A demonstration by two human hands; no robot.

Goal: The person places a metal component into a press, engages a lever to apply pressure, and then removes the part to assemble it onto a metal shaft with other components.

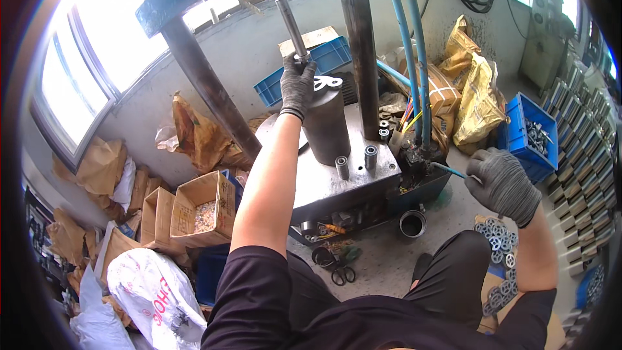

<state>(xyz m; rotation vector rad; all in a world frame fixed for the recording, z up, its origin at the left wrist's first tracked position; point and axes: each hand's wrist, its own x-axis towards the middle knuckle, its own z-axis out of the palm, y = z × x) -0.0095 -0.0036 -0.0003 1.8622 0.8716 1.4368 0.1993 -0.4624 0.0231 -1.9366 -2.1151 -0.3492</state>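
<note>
My gloved left hand (297, 85) is closed around the lower end of an upright steel rod (291, 24). It is beside the top of a dark steel cylinder (328, 128), which stands on the press's metal bed (311, 185). A flat light-grey metal part with round holes (332, 82) lies on the cylinder's top. At the right, my gloved right hand (505, 183) grips the end of a thin blue lever (448, 170) running to the press's valve. Several small bearing-like rollers (370, 157) stand on the bed. What is under the rod's lower end is hidden by my left hand.
Dark posts (360, 45) and blue hoses (422, 58) rise around the bed. Cardboard boxes (204, 210) and a white sack (152, 295) lie at left. A blue crate of metal parts (530, 133) and stacked grey wheel-like parts (499, 246) are at right. A black pot (413, 224) stands on the floor.
</note>
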